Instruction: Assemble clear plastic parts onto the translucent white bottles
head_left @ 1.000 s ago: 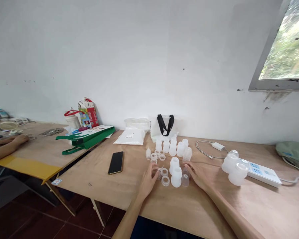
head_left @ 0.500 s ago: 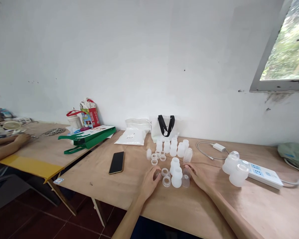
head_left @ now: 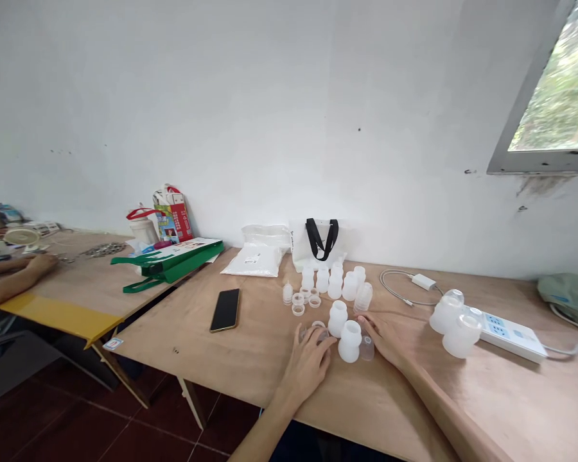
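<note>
My left hand [head_left: 309, 360] reaches over the clear rings on the table, fingers bent and spread; the rings are mostly covered by it. Two milky bottles, one behind [head_left: 338, 319] and one in front [head_left: 349, 342], stand between my hands. A clear dome cap [head_left: 367, 348] sits at the front bottle's right side. Beside that cap and the bottles rests my right hand [head_left: 383, 340], its fingers apart; whatever lies under its fingertips is hidden. Behind are several milky bottles [head_left: 335, 286], a ribbed clear piece [head_left: 363, 298] and several small rings [head_left: 298, 304].
A black phone [head_left: 225, 310] lies left, with a white packet [head_left: 255, 260] and a white bag [head_left: 322, 247] behind. Two capped bottles [head_left: 462, 333] stand by a power strip [head_left: 515, 335]. A green bag [head_left: 187, 260] and another person's arm [head_left: 17, 279] are farther left.
My left hand has moved right, over the rings. The front bottle and the clear cap have shifted slightly right. My right hand has barely moved.
</note>
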`<state>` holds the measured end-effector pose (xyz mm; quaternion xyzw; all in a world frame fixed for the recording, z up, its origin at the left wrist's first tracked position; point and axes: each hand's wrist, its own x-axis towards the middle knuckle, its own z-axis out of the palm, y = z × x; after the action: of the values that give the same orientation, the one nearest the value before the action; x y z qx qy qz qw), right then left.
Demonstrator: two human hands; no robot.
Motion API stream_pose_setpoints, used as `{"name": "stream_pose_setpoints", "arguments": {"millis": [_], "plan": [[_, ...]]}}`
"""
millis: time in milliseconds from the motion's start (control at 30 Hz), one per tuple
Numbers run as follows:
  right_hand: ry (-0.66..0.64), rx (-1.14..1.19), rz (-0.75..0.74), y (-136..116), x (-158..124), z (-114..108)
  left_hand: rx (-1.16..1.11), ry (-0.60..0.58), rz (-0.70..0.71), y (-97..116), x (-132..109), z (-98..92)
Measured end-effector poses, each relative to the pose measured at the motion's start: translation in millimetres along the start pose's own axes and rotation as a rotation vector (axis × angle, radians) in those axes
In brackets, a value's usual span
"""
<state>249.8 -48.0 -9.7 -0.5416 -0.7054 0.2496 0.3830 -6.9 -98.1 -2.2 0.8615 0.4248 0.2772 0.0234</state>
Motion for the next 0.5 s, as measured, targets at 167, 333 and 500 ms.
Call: {"name": "stream_pose_setpoints", "arguments": {"millis": [167,333,500], "plan": [[0.018,-0.001,-0.008,0.2,-0.6,0.6,-0.036,0.000,-0.030,-6.3,-1.2,1.2],[0.020,0.004,0.003,1.7,0.9,1.5,-0.029,0.017,-0.072,-4.6,0.1,2.5],[0.017,0.012,0.015,3.0,1.4,2.0,-0.010,0.087,-0.067,-5.7,-0.9,6.4]]}}
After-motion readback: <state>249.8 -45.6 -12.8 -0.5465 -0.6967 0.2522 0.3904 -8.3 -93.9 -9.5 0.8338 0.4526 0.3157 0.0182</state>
